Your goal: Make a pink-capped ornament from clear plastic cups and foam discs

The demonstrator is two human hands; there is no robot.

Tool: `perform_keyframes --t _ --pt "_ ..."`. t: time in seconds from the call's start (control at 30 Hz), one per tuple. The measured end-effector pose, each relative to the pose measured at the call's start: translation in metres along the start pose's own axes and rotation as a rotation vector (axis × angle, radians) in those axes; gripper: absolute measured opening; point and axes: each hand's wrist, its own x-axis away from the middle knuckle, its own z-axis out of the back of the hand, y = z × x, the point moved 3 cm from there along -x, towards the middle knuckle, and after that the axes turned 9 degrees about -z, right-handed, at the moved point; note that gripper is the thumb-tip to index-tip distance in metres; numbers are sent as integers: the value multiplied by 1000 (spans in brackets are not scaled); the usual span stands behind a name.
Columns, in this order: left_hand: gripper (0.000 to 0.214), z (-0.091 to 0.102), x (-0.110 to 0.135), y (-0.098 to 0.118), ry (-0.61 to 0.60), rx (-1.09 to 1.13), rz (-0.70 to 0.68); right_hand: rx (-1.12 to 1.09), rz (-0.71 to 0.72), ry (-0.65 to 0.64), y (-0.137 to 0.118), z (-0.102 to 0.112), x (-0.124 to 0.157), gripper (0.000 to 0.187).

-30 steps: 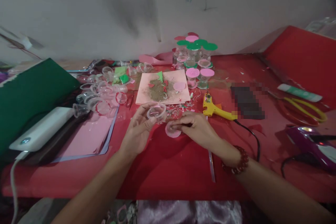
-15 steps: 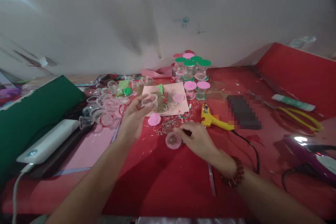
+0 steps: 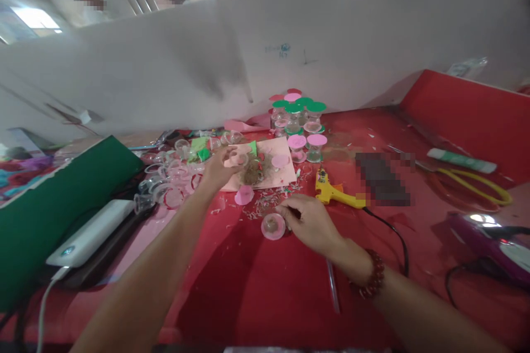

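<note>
My left hand (image 3: 220,169) has its fingers closed around a small clear plastic cup (image 3: 238,160), over a pile of brown grainy material (image 3: 252,174). That pile lies on a sheet of light pink paper (image 3: 275,175). Nearer to me, my right hand (image 3: 309,218) pinches the edge of another clear plastic cup (image 3: 273,226), which rests on the red table with a pink round base and something brown inside. Between the hands and the paper sits a pink paper disc (image 3: 244,195) among scattered shreds.
Clear cups (image 3: 171,176) crowd the left. Cups topped with green and pink discs (image 3: 295,121) stand at the back. On the right are a yellow glue gun (image 3: 335,192) with its cord, scissors (image 3: 476,179) and a purple iron (image 3: 488,248). A white power bank (image 3: 93,231) lies left.
My left hand has moved forward with its cup, over the brown pile. The right hand stays at the other cup. The view has tilted up slightly.
</note>
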Motion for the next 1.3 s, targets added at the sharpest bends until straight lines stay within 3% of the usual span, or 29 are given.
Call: perform_keyframes --t 0.1,0.23,0.33,0.43,0.53,0.7,0.8,0.97,1.03,1.1,1.17,1.3 --pt "53 -2 19 9 34 30 -81 -51 -20 17 6 -1 -1 18" --pt "53 -7 44 15 65 149 -81 -78 -24 35 12 -4 -2 31" --pt "53 -8 50 14 109 185 -80 -89 -15 24 12 -5 -2 31" --pt "52 -3 42 15 146 15 -155 -80 -26 3 11 -5 -2 26" --pt "53 0 28 23 48 -258 -316 -47 -45 -19 10 -5 -3 24" --pt "53 -5 10 37 -167 -435 -487 -15 -24 -38 9 -4 -3 21" --pt "50 -5 7 41 -230 -545 -503 -6 -21 -39 10 -4 -3 20" --pt "47 7 13 33 -166 -731 -371 -22 -47 -59 10 -5 -2 19" --pt "42 11 21 27 -110 -647 -269 -24 -83 -75 10 -4 -2 19" --pt "45 15 34 23 11 -395 -111 -29 -108 -73 10 -3 -2 20" --pt "45 16 51 22 149 27 73 -28 -130 -69 10 -2 -3 24" --pt "39 4 83 33 163 782 374 -44 -164 -116 9 -2 -2 23"
